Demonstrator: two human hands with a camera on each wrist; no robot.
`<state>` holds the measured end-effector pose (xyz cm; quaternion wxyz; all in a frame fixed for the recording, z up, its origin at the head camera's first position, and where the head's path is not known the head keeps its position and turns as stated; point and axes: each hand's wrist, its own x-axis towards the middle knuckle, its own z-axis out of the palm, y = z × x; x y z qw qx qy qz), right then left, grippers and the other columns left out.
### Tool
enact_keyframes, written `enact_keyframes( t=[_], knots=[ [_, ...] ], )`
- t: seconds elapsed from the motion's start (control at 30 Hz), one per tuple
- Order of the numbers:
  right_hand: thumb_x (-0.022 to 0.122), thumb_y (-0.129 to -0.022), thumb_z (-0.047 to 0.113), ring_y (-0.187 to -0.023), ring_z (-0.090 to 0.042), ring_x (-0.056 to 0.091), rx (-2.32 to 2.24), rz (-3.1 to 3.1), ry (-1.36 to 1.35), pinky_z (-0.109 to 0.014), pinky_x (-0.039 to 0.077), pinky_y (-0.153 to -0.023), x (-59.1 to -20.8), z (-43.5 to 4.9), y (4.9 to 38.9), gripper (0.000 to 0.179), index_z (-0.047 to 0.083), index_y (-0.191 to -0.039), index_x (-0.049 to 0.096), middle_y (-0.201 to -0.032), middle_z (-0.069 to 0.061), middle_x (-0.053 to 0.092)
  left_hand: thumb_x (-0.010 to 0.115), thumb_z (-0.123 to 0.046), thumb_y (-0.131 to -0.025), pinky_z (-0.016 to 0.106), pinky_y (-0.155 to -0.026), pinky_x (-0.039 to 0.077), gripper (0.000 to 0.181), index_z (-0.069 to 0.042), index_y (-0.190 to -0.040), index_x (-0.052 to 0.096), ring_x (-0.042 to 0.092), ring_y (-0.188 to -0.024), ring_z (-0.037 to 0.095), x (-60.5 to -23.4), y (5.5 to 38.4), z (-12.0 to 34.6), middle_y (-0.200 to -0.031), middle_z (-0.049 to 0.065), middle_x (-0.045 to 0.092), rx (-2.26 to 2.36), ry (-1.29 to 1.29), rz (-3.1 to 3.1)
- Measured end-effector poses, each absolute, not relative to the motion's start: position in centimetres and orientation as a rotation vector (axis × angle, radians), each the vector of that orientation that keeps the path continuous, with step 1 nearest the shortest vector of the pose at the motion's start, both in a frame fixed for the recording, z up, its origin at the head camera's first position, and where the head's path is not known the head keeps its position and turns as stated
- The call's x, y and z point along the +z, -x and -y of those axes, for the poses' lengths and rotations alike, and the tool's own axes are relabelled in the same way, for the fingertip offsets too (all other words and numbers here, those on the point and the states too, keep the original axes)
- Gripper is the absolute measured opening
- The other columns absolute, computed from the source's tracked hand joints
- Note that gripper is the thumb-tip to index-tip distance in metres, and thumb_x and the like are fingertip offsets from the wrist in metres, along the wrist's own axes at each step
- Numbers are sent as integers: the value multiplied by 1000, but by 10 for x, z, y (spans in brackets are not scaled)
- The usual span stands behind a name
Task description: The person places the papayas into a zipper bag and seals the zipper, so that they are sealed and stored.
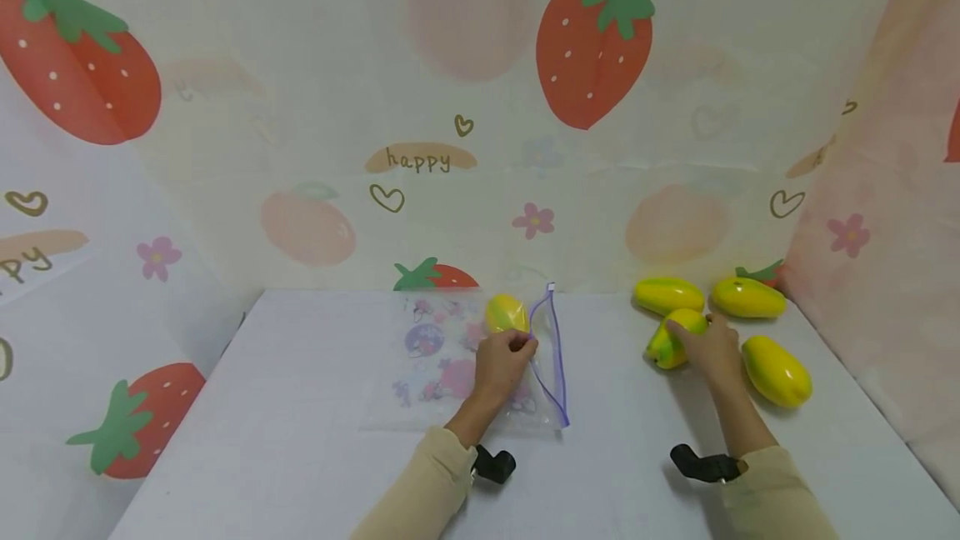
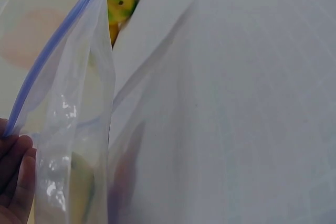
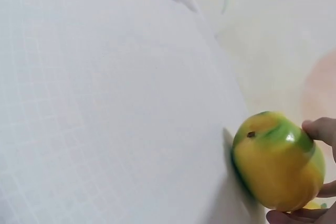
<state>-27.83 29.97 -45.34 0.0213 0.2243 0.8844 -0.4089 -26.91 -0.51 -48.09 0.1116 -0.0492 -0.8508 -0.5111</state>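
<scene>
My left hand (image 1: 497, 365) pinches the upper lip of a clear zip bag (image 1: 442, 357) with a purple slider edge and pink prints. The bag's mouth gapes toward the right, and a yellow papaya (image 1: 507, 313) lies inside. In the left wrist view, the purple zip strip (image 2: 50, 51) runs up from the fingers (image 2: 16, 177). At the right, my right hand (image 1: 712, 348) grips another papaya (image 1: 666, 347), yellow with green patches. The right wrist view shows this papaya (image 3: 278, 166) between thumb and fingers, low over the white table.
Three more papayas sit around the right hand: one behind it (image 1: 667, 296), one at the back right corner (image 1: 748, 297), and one beside the wrist (image 1: 777, 372). A fruit-printed curtain (image 1: 322, 123) stands along the back of the white table (image 1: 300, 373).
</scene>
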Motion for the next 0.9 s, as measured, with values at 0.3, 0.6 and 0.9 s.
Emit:
enact_keyframes(
  t=[0.3, 0.6, 0.9],
  knots=[
    [57, -93, 45, -135, -50, 30, -1322, -2809, -622, -59, 30, -111, -458, -294, 279, 89, -8, -151, 15, -149, -39, 22, 68, -19, -89, 26, -72, 55, 17, -4, -90, 76, 65, -76, 14, -480, 269, 5, -85, 7, 75, -1513, 139, 2498],
    [64, -92, 35, -139, -49, 29, -1369, -2812, -489, -58, 28, -113, -452, -289, 279, 85, -9, -150, 19, -151, -37, 25, 68, -18, -89, 26, -72, 55, 17, -3, -91, 76, 65, -76, 14, -481, 267, 5, -85, 7, 74, -1528, 134, 2507],
    [65, -91, 34, -136, -48, 33, -1370, -2788, -369, -58, 30, -113, -450, -280, 281, 85, -7, -150, 21, -149, -35, 29, 69, -18, -88, 27, -73, 55, 16, -3, -90, 76, 65, -76, 14, -479, 268, 4, -85, 8, 74, -1552, 141, 2490]
  ],
)
